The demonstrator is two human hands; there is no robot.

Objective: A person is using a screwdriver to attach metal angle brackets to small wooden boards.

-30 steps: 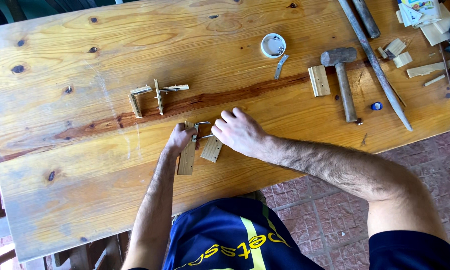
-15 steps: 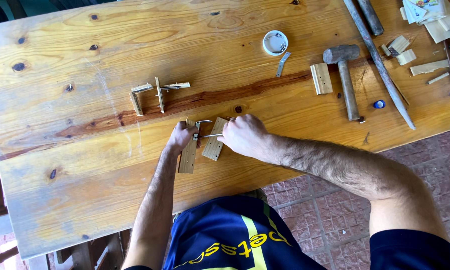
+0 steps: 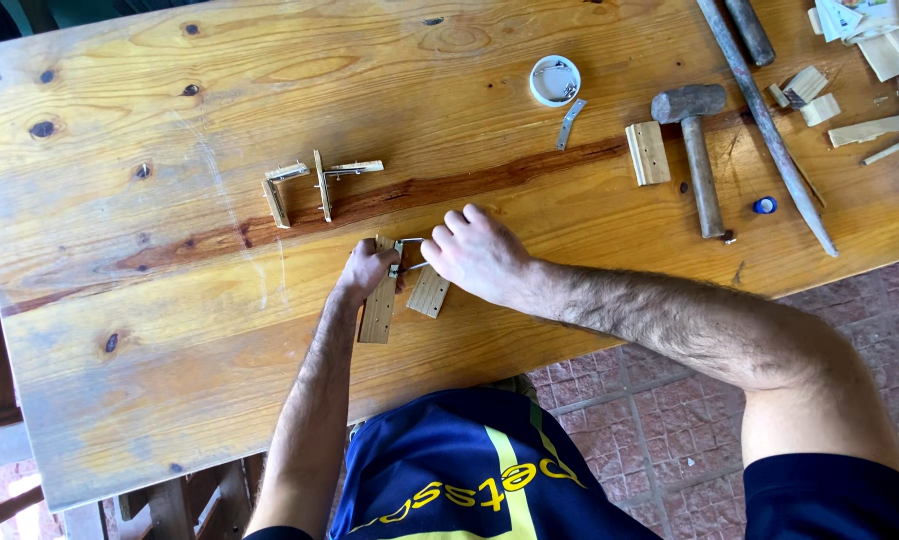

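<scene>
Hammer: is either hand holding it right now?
No. The hammer lies on the table apart from both hands; the left hand and right hand are at small wooden pieces.

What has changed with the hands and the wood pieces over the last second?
The right hand closed from spread fingers into a grip on the small metal piece between the hands. The left hand stayed on the wooden strip; the hammer did not move.
</scene>
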